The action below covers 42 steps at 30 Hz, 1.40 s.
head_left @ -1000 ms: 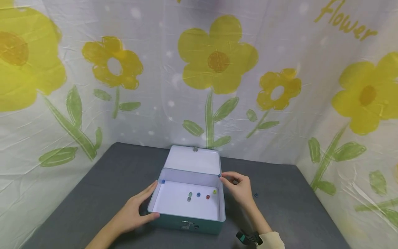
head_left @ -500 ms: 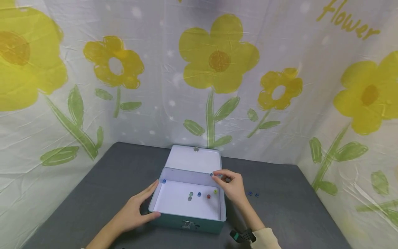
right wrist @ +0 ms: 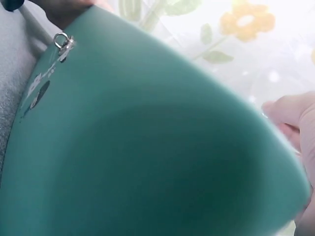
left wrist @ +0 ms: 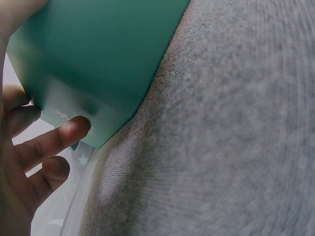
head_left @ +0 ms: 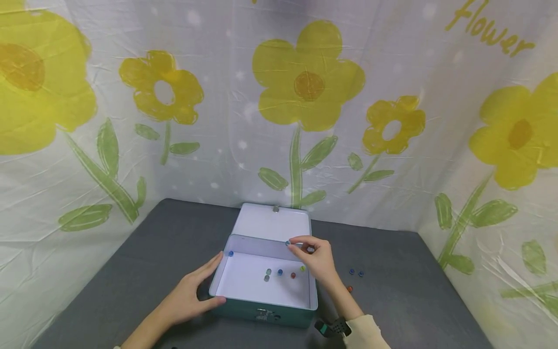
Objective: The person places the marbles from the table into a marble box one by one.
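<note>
you've got your right hand [head_left: 317,257] pinching a small blue bead [head_left: 288,243] between thumb and fingertips, over the back wall of the green box [head_left: 240,312] toward its back-right corner. your left hand [head_left: 192,293] is spread wide round the box's front-left corner, thumb at the front, fingers along the left side. box sits on the grey desk [head_left: 392,300] between the left and right edges, its lid [head_left: 272,224] tipped open toward the desk's back edge. inside you have a blue piece [head_left: 231,253] at the back-left corner, a green piece [head_left: 269,271] just behind a grey piece [head_left: 267,278] mid-floor, then a second blue piece [head_left: 280,272], a red piece [head_left: 293,275] and a yellow piece [head_left: 302,268] nearest the right wall. on the desk, right of the box, two dark blue pieces [head_left: 351,271] lie side by side; an orange piece [head_left: 350,289] sits by your right forearm.
</note>
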### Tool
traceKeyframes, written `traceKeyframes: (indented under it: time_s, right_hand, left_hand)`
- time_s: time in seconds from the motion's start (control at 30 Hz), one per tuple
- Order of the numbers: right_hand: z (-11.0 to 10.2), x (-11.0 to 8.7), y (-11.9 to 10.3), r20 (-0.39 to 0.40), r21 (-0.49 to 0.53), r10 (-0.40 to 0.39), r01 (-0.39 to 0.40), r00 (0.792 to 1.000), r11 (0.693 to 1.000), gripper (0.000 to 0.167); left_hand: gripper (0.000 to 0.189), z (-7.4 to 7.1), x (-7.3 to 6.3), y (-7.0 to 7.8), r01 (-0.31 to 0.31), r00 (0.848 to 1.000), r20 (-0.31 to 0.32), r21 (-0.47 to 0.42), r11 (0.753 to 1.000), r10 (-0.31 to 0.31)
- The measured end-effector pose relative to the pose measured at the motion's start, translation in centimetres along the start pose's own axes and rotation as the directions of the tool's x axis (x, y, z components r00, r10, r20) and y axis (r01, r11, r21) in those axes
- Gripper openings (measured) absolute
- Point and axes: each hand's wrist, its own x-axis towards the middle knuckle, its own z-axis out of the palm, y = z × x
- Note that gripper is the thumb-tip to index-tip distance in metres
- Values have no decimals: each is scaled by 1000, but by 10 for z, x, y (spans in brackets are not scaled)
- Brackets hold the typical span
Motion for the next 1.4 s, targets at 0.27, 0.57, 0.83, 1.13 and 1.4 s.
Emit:
traceKeyframes:
  time_s: [0.27, 0.57, 0.83, 1.13, 1.4]
  right_hand:
    - [6, 0, 0, 31, -22, -22, 23, 999, 999, 11]
    - [11, 7, -1, 57, -49, -36, 38, 998, 998, 11]
    - [22, 13, -5, 79, -61, -14, 19, 997, 998, 10]
    - [30, 13, -3, 104, -91, -6, 16, 995, 996, 8]
    - [32, 15, -3, 157, -149, 33, -10, 987, 989, 7]
  left_hand:
    - [100, 1, 0, -2, -13, 1000, -7, 8, 1000, 13]
    - [100, 0, -1, -2, -14, 1000, -12, 10, 1000, 14]
    - [100, 0, 0, -1, -18, 1000, -6, 8, 1000, 18]
    - [99, 0, 0, 1, -5, 1000, -1, 6, 1000, 5]
    - [99, -1, 0, 1, -1, 1000, -1, 7, 1000, 1]
